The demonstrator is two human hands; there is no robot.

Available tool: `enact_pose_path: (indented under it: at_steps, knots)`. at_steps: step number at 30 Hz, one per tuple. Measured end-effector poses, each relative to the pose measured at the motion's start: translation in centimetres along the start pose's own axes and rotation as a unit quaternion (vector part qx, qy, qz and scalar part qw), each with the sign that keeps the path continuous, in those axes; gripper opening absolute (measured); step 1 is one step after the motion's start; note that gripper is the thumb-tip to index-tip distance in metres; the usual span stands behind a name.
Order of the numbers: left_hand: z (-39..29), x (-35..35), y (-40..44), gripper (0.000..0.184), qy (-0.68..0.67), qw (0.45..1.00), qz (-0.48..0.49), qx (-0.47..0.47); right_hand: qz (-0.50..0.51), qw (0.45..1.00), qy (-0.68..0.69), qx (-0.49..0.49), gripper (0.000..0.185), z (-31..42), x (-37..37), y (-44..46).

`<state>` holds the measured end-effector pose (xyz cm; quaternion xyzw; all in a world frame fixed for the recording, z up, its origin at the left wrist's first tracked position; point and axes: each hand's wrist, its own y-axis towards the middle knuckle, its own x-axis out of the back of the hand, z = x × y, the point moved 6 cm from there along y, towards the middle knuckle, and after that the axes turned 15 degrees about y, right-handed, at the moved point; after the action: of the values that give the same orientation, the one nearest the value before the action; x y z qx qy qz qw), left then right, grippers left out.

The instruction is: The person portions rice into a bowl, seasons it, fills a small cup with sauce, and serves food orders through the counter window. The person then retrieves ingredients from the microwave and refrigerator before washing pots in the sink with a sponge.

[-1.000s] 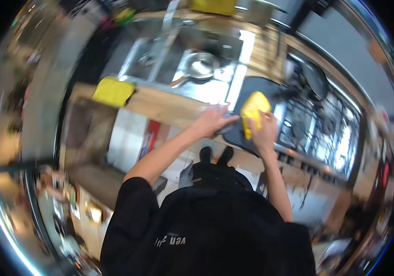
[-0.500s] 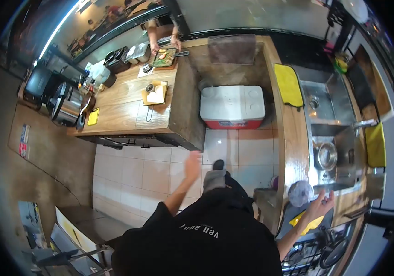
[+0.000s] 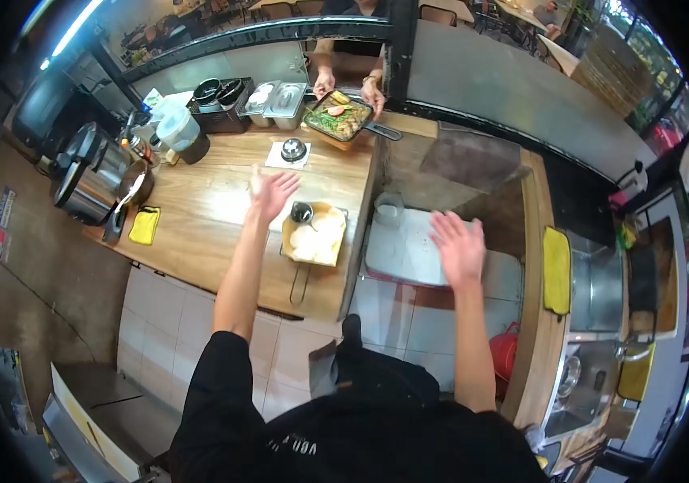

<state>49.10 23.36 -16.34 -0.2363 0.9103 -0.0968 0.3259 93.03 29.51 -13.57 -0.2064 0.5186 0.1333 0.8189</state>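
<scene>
My left hand (image 3: 274, 193) reaches out over the wooden counter with its fingers spread and nothing in it. Just right of and below it sits a paper-lined wire basket (image 3: 318, 251) with pale food and a small dark cup (image 3: 302, 212). A silver call bell (image 3: 293, 150) on a white card stands above that hand. My right hand (image 3: 459, 245) is held up, open and bare, above the white-lidded cooler (image 3: 401, 253). At the far edge, another person's hands (image 3: 373, 97) hold a square dark pan (image 3: 339, 117) of green-topped food on a wooden board.
Metal containers (image 3: 286, 105), a lidded plastic tub (image 3: 179, 129) and a steel cooker (image 3: 86, 193) line the counter's back and left. A yellow cloth (image 3: 144, 225) lies near its front edge. A sink counter (image 3: 533, 322) runs along the right, past a red object (image 3: 504, 351).
I have turned and come closer to the counter. Both my hands have moved forward, the right one away from the sink side. The other person's pan now appears raised and tilted.
</scene>
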Motion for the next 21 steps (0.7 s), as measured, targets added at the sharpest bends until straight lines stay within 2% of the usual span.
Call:
enact_pose_path:
  at_steps: [1, 3, 6, 8, 11, 13, 17, 19, 21]
  knots:
    - [0.7, -1.0, 3.4, 0.103, -0.029, 0.999, 0.012, 0.008, 0.021, 0.999, 0.024, -0.041, 0.074, -3.4, -1.4, 4.5]
    - [2.6, -2.9, 9.1, 0.106, -0.077, 0.996, -0.023, 0.043, -0.004, 0.999, -0.030, -0.041, 0.075, -8.8, -2.8, 12.1]
    - [3.1, -5.5, 14.9, 0.105, -0.151, 0.988, 0.002, 0.027, -0.032, 0.997, -0.037, -0.053, 0.079, -13.8, -4.3, 19.5]
    - [2.3, -7.2, 17.3, 0.104, -0.176, 0.983, 0.053, -0.017, -0.031, 0.995, -0.066, -0.062, 0.079, -15.1, -5.0, 22.3]
    - [0.2, -9.0, 19.7, 0.104, -0.169, 0.979, 0.100, -0.061, -0.029, 0.992, -0.103, -0.071, 0.080, -15.2, -5.6, 24.2]
    - [-1.3, -9.7, 21.4, 0.101, -0.190, 0.976, 0.093, -0.060, -0.027, 0.985, -0.154, -0.073, 0.078, -14.1, -5.4, 25.0]
    - [-3.3, -10.8, 24.7, 0.100, -0.228, 0.967, 0.083, -0.081, -0.045, 0.982, -0.173, -0.065, 0.074, -10.9, -3.9, 25.7]
    - [-5.2, -11.0, 26.7, 0.100, -0.201, 0.970, 0.102, -0.095, -0.055, 0.980, -0.181, -0.058, 0.073, -9.3, -3.1, 26.3]
    - [-7.0, -11.5, 26.7, 0.101, -0.163, 0.978, 0.110, -0.066, -0.064, 0.979, -0.189, -0.046, 0.071, -7.4, -2.8, 27.4]
